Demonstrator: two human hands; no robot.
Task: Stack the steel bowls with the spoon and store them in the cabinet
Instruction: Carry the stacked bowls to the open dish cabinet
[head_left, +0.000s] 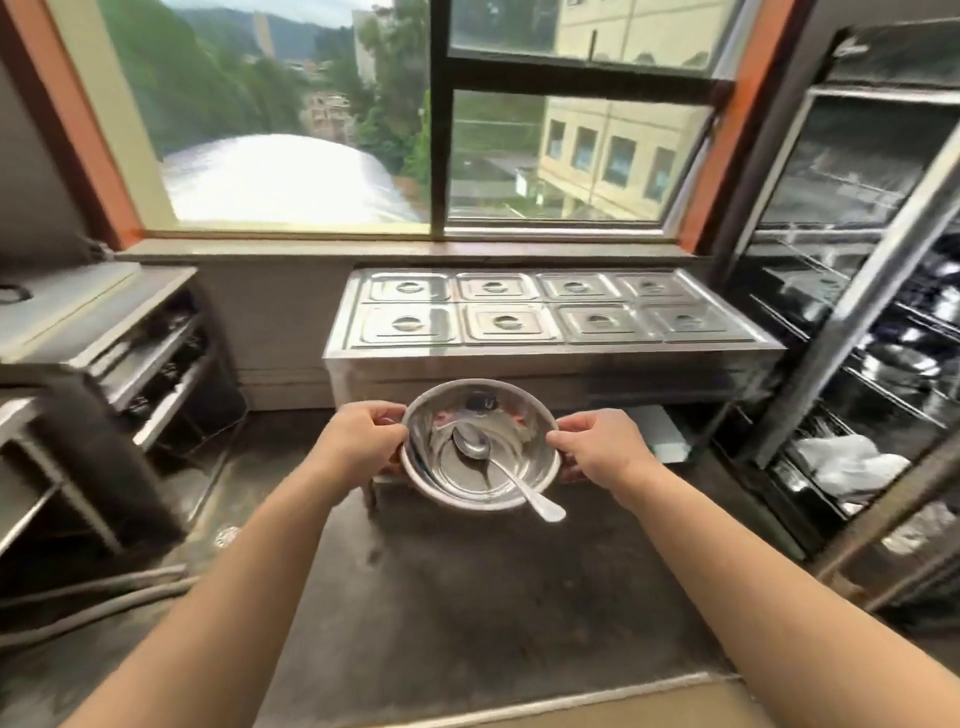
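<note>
Bowls (480, 444), thin slick steel, prob light; left hand (358, 439) & right hand (597, 449) pinch opposite rims, spoon (506, 470) loose inside, keep level.

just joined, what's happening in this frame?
A person carries a steel bowl in both hands, left hand and right hand gripping opposite sides of the rim. A spoon lies inside, its handle poking over the near edge. The bowl is in the air in front of a lidded steel counter. A glass-fronted cabinet stands to the right.
</note>
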